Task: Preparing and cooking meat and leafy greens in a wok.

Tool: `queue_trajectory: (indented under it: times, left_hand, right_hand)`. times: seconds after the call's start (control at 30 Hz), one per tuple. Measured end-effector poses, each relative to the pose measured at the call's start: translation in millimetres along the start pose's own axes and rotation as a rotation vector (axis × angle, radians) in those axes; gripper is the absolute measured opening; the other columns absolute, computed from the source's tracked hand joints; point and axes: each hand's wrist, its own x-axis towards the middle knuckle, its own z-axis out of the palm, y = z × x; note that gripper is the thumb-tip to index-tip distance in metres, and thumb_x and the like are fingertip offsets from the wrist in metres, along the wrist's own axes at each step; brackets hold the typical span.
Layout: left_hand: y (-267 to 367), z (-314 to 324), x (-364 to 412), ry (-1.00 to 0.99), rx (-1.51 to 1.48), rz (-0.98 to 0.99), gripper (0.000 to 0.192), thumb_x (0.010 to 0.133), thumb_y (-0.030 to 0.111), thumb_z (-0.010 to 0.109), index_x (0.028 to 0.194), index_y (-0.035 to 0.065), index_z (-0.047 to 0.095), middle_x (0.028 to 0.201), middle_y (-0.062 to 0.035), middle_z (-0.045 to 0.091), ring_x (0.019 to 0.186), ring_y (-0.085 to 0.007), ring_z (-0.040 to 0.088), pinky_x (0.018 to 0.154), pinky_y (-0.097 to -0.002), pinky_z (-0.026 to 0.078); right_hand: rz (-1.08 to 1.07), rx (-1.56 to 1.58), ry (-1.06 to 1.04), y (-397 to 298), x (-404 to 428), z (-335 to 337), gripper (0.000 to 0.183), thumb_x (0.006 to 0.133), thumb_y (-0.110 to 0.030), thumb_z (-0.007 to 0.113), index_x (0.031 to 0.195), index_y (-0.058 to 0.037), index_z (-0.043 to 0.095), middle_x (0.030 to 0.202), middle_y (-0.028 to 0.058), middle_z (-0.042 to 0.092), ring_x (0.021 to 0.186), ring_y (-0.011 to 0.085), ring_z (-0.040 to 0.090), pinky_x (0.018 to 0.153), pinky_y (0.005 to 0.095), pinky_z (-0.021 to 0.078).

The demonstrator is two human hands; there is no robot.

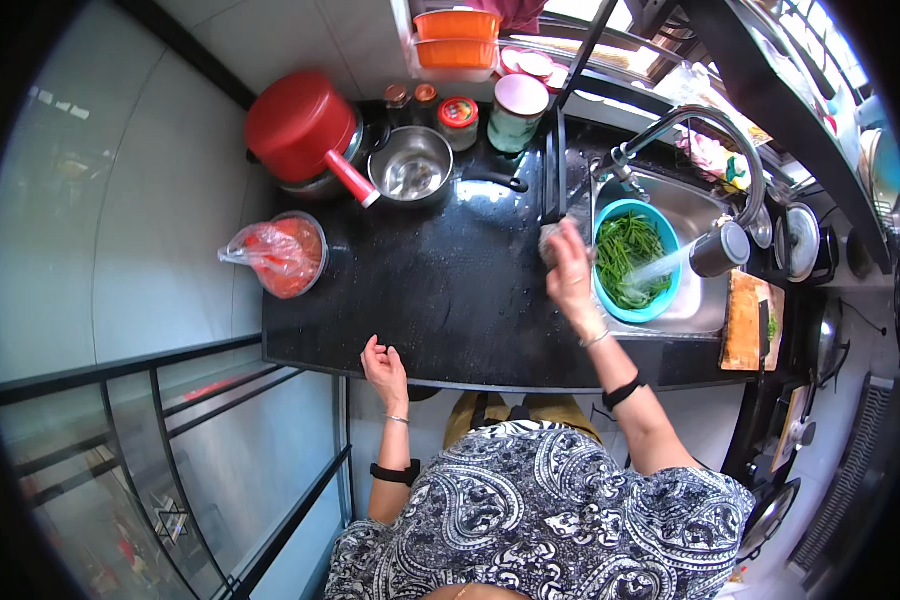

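My right hand (571, 281) is on the black countertop (450, 300) beside the sink's left edge. Under its fingers is a crumpled greyish cloth (550, 243), blurred and partly hidden. My left hand (385, 369) hovers at the counter's front edge, empty, with loosely bent fingers. In the steel sink (697, 300) stands a turquoise basin (606, 301) of cut green leafy vegetables (630, 251). Water pours onto them from the head (720, 249) of a curved faucet (754, 161).
A steel saucepan (411, 166) and an upturned red pot (300, 124) stand at the back left. Nearer sits a bowl of reddish food (300, 247) with a plastic bag. Jars (457, 126) line the back. Right of the sink lie a wooden cutting board (742, 322) and a knife (764, 330).
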Motion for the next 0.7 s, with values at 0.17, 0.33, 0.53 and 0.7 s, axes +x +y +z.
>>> queue_trajectory:
  times: [0.17, 0.33, 0.53, 0.7]
  left_hand:
    - [7.2, 27.7, 2.8, -0.018, 0.438, 0.231, 0.035, 0.080, 0.018, 0.058, 0.112, 0.0061, 0.051, 0.083, -0.0076, 0.050, 0.076, -0.0272, 0.055, 0.063, -0.0400, 0.044]
    - [14.5, 36.4, 6.8, -0.020, 0.429, 0.202, 0.032, 0.080, 0.017, 0.059, 0.109, 0.0060, 0.053, 0.080, -0.0071, 0.049, 0.071, -0.0272, 0.054, 0.061, -0.0400, 0.043]
    - [14.3, 46.3, 11.9, -0.032, 0.460, 0.200, 0.033, 0.078, 0.014, 0.059, 0.110, 0.0069, 0.053, 0.080, -0.0066, 0.049, 0.072, -0.0262, 0.054, 0.061, -0.0397, 0.043]
    - [14.8, 43.4, 13.8, -0.021, 0.460, 0.188, 0.034, 0.076, 0.013, 0.059, 0.109, 0.0069, 0.053, 0.080, -0.0071, 0.049, 0.071, -0.0268, 0.053, 0.061, -0.0399, 0.042]
  right_hand:
    - [-0.053, -0.368, -0.604, -25.8, -47.1, 69.7, 0.061, 0.074, -0.024, 0.062, 0.128, -0.0058, 0.041, 0.136, 0.0266, 0.028, 0.112, 0.0509, 0.038, 0.095, 0.0553, 0.0313]
    - [-0.001, -0.384, -0.242, 33.7, 52.8, 132.4, 0.051, 0.081, -0.015, 0.049, 0.128, -0.0019, 0.039, 0.138, 0.0245, 0.026, 0.114, 0.0468, 0.037, 0.092, 0.0511, 0.0366]
    - [0.123, -0.019, -0.122, 60.3, 92.2, 132.9, 0.043, 0.081, -0.006, 0.038, 0.123, 0.0031, 0.042, 0.133, 0.0262, 0.035, 0.110, 0.0405, 0.044, 0.091, 0.0399, 0.0395]
    - [0.067, -0.189, -0.235, 27.8, -37.4, 50.4, 0.046, 0.081, -0.011, 0.049, 0.125, -0.0020, 0.043, 0.128, 0.0200, 0.041, 0.123, 0.0329, 0.036, 0.102, 0.0466, 0.0268]
